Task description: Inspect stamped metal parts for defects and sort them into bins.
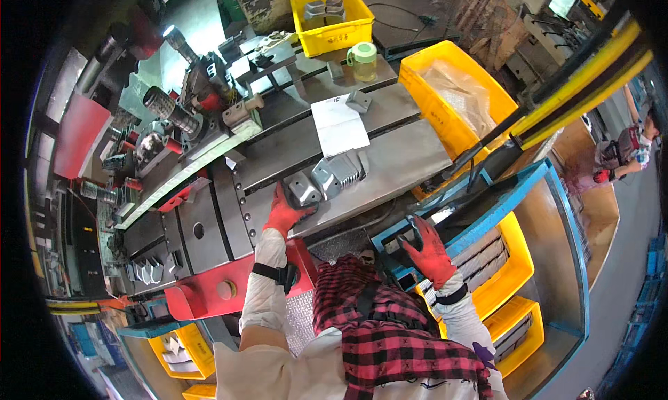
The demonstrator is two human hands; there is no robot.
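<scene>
- The left hand [287,208], in a red glove with dark fingertips, is at the near edge of the worktop [410,153], its fingers closed around a metal bracket [303,189].
- This bracket lies at the left end of a row of bent metal brackets [341,171], just beside the next one.
- The right hand [429,252], in a matching red glove, is near the edge of a blue frame [480,227], well apart from the row; its thumb and fingers are parted, but whether they hold something I cannot tell.
- On the far side of the row lies a white paper sheet [339,127], with a small metal block [359,101] at its far right corner.
- Farther off stand a jug with a green lid [362,61] and a yellow bin [334,39] holding metal parts.
- To the right, a larger yellow bin [431,102] holds clear plastic wrapping.
</scene>
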